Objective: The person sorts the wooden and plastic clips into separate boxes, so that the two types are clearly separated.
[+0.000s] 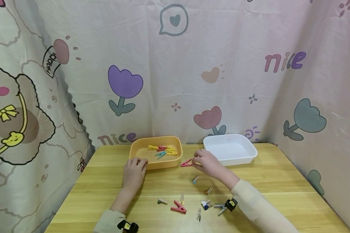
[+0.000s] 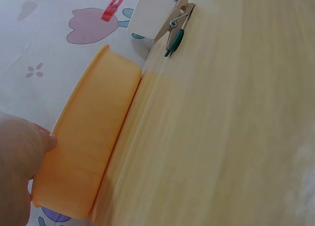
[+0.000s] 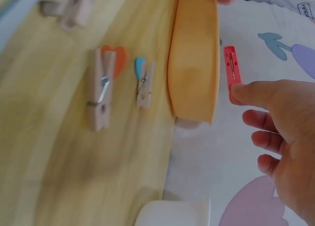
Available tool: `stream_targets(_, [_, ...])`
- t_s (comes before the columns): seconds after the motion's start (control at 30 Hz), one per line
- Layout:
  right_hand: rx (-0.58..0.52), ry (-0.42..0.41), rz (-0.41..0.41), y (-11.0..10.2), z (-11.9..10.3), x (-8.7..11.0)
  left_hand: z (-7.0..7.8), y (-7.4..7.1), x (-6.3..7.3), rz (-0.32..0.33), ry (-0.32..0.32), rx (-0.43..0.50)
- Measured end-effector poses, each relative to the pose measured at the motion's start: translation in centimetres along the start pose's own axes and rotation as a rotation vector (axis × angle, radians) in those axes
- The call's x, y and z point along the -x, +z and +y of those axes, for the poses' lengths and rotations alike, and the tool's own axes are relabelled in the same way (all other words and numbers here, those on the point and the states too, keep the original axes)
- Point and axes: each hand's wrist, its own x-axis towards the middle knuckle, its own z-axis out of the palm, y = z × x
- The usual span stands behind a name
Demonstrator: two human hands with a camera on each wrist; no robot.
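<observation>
My left hand [image 1: 134, 173] grips the near left rim of an orange plastic basin [image 1: 156, 165], its thumb [image 2: 50, 141] against the outer wall. Inside the basin lie several plastic clothespins in yellow, red and teal, among them a teal clothespin [image 1: 161, 154]. Between thumb and fingers, my right hand [image 1: 205, 161] pinches a red plastic clothespin [image 3: 231, 68] in the air, just right of the basin. The other fingers of that hand are loosely curled. Another red clothespin [image 1: 179, 208] lies on the table nearer to me.
A white basin [image 1: 230, 160] stands at the back right. Several small wooden clothespins with coloured decorations, including one with an orange heart [image 3: 102, 90] and one with blue [image 3: 144, 83], lie scattered on the wooden table [image 1: 105, 184]. A grey clothespin [image 1: 221, 209] is near the right wrist. Printed curtain hangs behind.
</observation>
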Motion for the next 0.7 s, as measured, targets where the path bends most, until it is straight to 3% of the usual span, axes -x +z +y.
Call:
stream_targets(0.3, [0.007,-0.007,0.033,0.4,-0.3,-2.4,0.1,-0.1,0.0,0.003,0.0,0.003])
stream_targets(0.7, [0.008,0.041,-0.023,0.7,-0.7,-5.4,0.0,0.1,0.0,0.017,0.01,0.005])
